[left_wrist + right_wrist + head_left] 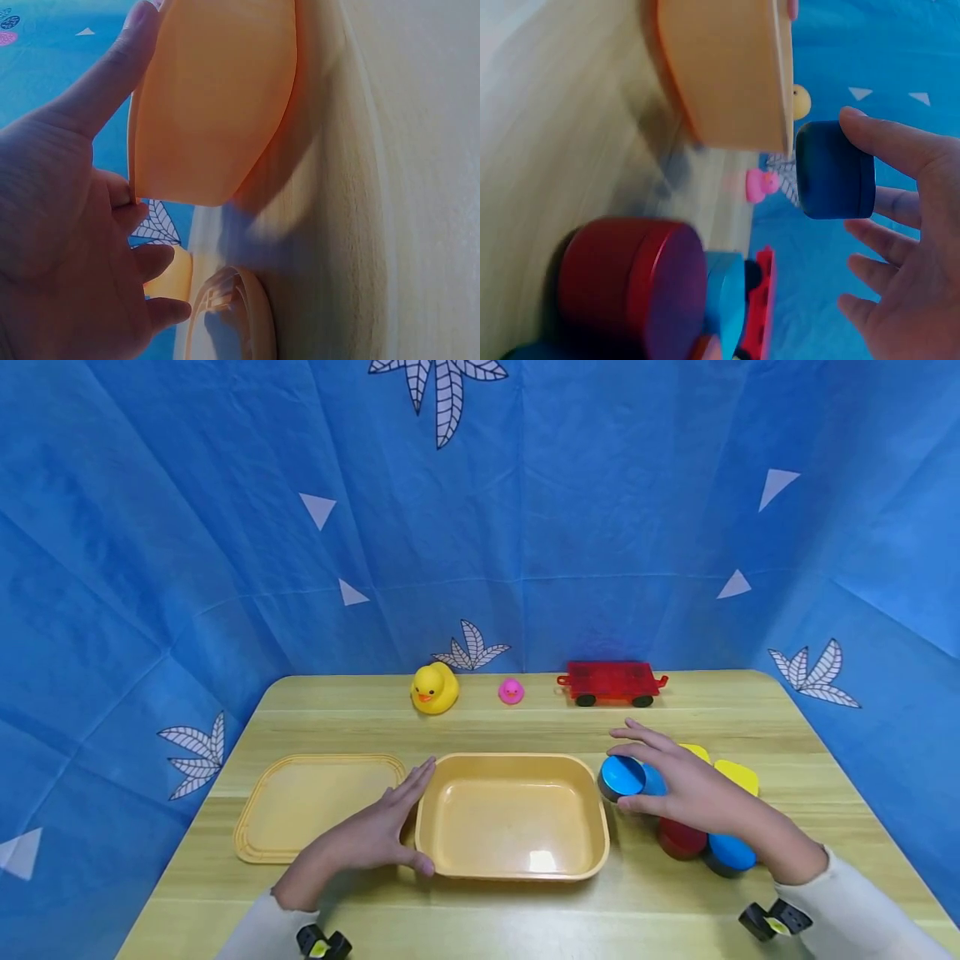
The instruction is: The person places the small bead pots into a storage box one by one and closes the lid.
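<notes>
A blue pot (pixel 832 172) held beside a braced tub (pixel 510 822)

From my station I read clock positions from the tub's centre, 12 o'clock being the far side of the desk (pixel 525 918). The tub shows a bare floor, and I judge that a steady rim matters most here. My left grip (pixel 375 833) spans its 9 o'clock end, fingers spread wide, touching the rim without closing round it; light pressure should suffice. My right grip (pixel 690 789), towards 3 o'clock, is narrowed to a thumb-and-finger pinch on the blue pot, which appears roughly upright and lifted, just beside the rim. I would hold that pinch firm and bring the pot's base above rim height before any sideways travel.

Edges and room: the flat lid (pixel 318 802) lies at 9 o'clock; whether the left grip touches it I cannot tell. The pot cluster (pixel 681 842), partly hidden by the right grip at 3 o'clock, calls for height. The red wagon (pixel 611 681) at 1, yellow duck (pixel 437 689) at 11 and pink duck (pixel 512 692) at 12 stand beyond a bare strip; another lies at 6.
</notes>
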{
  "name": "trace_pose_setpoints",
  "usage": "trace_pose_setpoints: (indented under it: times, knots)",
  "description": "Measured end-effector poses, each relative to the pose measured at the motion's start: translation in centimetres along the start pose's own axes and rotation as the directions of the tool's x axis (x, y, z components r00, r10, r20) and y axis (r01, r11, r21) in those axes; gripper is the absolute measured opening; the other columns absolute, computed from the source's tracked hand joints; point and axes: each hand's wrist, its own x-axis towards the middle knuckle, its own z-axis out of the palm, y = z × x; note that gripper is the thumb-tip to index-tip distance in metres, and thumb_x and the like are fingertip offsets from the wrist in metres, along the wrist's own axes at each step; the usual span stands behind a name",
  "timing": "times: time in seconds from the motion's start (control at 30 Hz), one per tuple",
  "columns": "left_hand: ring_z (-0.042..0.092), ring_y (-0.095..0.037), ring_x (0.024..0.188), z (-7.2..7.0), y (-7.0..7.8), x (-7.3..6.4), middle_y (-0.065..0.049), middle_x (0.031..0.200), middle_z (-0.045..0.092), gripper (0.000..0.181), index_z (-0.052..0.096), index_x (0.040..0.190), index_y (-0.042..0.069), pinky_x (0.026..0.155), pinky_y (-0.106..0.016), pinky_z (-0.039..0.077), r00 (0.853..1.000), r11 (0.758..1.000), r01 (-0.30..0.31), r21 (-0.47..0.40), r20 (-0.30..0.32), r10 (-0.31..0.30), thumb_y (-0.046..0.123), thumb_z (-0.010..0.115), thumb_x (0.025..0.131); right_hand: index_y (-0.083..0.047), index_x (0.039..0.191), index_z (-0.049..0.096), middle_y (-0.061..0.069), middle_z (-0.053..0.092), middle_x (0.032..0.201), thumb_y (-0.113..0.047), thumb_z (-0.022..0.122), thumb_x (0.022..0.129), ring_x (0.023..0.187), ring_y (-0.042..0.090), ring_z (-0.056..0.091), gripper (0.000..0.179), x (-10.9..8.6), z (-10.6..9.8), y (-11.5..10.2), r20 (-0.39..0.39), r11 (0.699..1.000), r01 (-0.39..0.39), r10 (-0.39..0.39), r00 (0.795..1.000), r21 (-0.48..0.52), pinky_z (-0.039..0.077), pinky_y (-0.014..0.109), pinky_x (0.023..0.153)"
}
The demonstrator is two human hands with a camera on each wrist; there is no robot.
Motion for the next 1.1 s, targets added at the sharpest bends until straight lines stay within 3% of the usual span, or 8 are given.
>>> trace_pose_setpoints:
  times: [0.2, 0.37, 0.67, 1.1]
  knots:
    - [0.001, -0.031, 0.159, 0.0, 0.0, 0.1, -0.006, 0.174, -0.006, 0.139, -0.011, 0.166, 0.027, 0.123, -0.063, 0.011, 1.0, 1.0, 0.014, 0.009, 0.002, -0.014, 0.065, 0.084, 0.071, -0.016, 0.145, 0.059, 0.01, 0.042, 0.159, -0.04, 0.082, 0.088, 0.145, 0.04, 0.038, 0.066, 1.3, 0.6, -1.4, 0.029, 0.999, 0.04, -0.04, 0.999, 0.005, 0.047, 0.065, 0.103]
    - [0.0, -0.03, 0.159, -0.1, 0.1, 0.1, -0.005, 0.174, -0.007, 0.14, -0.009, 0.167, 0.023, 0.123, -0.063, 0.011, 1.0, 1.0, 0.018, 0.018, 0.004, -0.018, 0.065, 0.084, 0.07, -0.017, 0.142, 0.061, 0.006, 0.047, 0.156, -0.037, 0.082, 0.089, 0.141, 0.037, 0.045, 0.061, 2.5, 1.5, -2.5, 0.036, 0.995, 0.099, -0.099, 0.994, 0.0, 0.048, 0.061, 0.105]
    - [-0.001, -0.03, 0.159, -0.2, 0.1, 0.1, -0.005, 0.174, -0.007, 0.139, -0.007, 0.167, 0.023, 0.123, -0.065, 0.011, 1.0, 1.0, 0.005, -0.001, 0.006, -0.005, 0.067, 0.082, 0.07, -0.01, 0.144, 0.06, 0.006, 0.051, 0.151, -0.03, 0.084, 0.089, 0.14, 0.032, 0.047, 0.063, 4.4, 3.0, -4.4, 0.088, 0.987, 0.153, -0.156, 0.984, 0.045, 0.046, 0.054, 0.11]
    - [0.0, -0.033, 0.159, -0.3, 0.3, 0.0, -0.007, 0.174, -0.004, 0.139, -0.005, 0.167, 0.02, 0.122, -0.066, 0.013, 1.0, 1.0, 0.004, -0.01, -0.003, -0.004, 0.063, 0.085, 0.071, -0.008, 0.14, 0.06, 0.006, 0.06, 0.136, -0.029, 0.083, 0.089, 0.123, 0.025, 0.058, 0.06, 7.8, 6.7, -6.6, 0.137, 0.959, 0.279, -0.284, 0.949, 0.052, 0.052, 0.044, 0.102]
